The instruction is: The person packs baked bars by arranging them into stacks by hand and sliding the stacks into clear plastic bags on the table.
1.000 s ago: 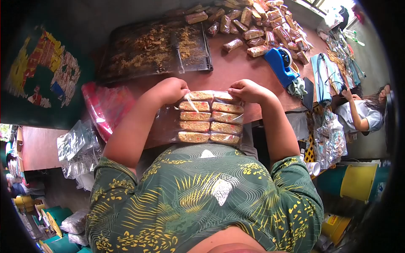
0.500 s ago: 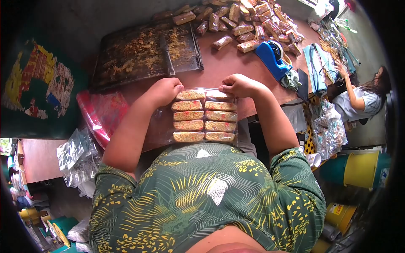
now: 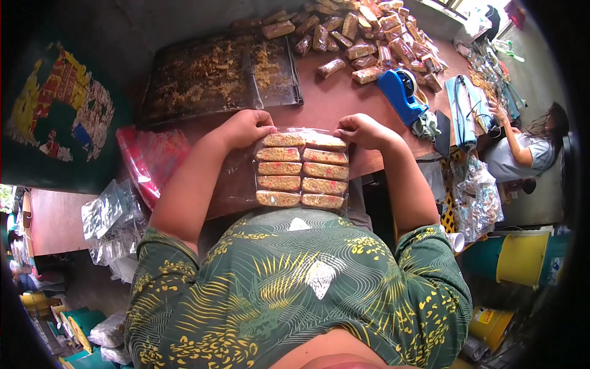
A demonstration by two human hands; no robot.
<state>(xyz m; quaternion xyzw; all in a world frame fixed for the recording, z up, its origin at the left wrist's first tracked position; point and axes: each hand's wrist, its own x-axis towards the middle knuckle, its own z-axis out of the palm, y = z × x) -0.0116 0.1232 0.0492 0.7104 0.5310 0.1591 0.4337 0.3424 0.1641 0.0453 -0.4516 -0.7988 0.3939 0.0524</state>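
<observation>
A clear plastic bag (image 3: 302, 169) holds several bars in two columns, close against the patterned shirt at the table's front edge. My left hand (image 3: 249, 130) pinches the bag's upper left corner. At the upper right corner, the fingers of my right hand (image 3: 362, 132) are closed on the same bag. The bars are light brown with red bits. Beyond my left hand lies a dark tray (image 3: 215, 77) with crumbs and a flat bar-shaped tool across it.
Wrapped bars (image 3: 393, 37) are heaped at the back, near a blue tape dispenser (image 3: 401, 98). Red plastic (image 3: 150, 160) and clear bags (image 3: 110, 218) lie left. A co-worker (image 3: 522, 147) sits at the right. Yellow and green buckets (image 3: 522, 259) stand lower right.
The whole view has shifted slightly between frames. Both hands keep their hold on the bag's top corners. The co-worker's arm and head have moved.
</observation>
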